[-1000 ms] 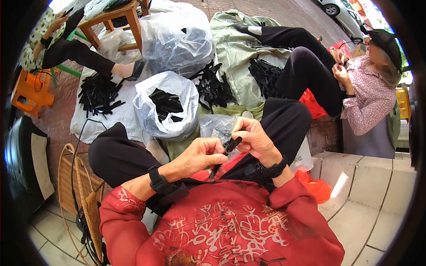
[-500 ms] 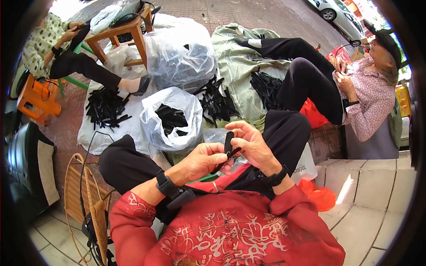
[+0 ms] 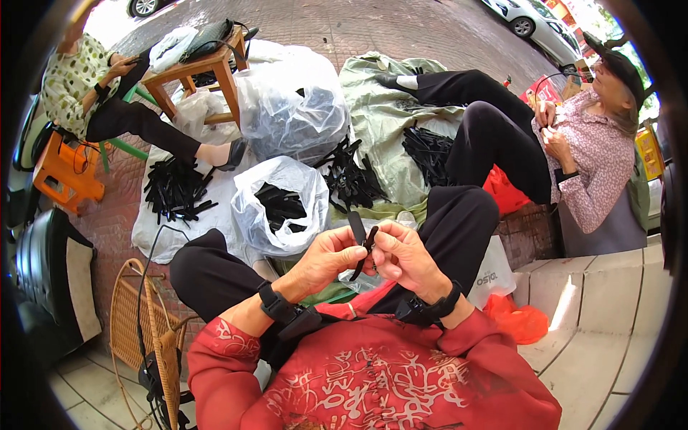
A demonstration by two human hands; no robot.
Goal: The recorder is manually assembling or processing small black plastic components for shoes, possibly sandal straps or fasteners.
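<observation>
In front of my red shirt, both hands work on a small black strap [image 3: 357, 228]. My left hand [image 3: 322, 259] pinches it between thumb and fingers, with one flat end sticking up and another part hanging below. At its bent middle, the fingertips of my right hand [image 3: 410, 259] close on the strap. Its small details are hidden by the fingers. Just beyond my hands stands an open white plastic bag [image 3: 245, 197] holding several similar black strips [image 3: 279, 208]. A loose pile of black strips [image 3: 352, 175] lies behind it.
Co-workers sit at the left [image 3: 68, 86] and right [image 3: 595, 143]. More strips lie in piles at left [image 3: 175, 193] and right [image 3: 428, 154]. A large clear bag [image 3: 290, 107], wooden stool [image 3: 193, 69], wicker chair [image 3: 129, 315] and tiled step [image 3: 559, 287] surround me.
My right fingers have come down and closed in on the strap, which has turned in my hands. The view has shifted slightly. The left co-worker's hands have moved lower.
</observation>
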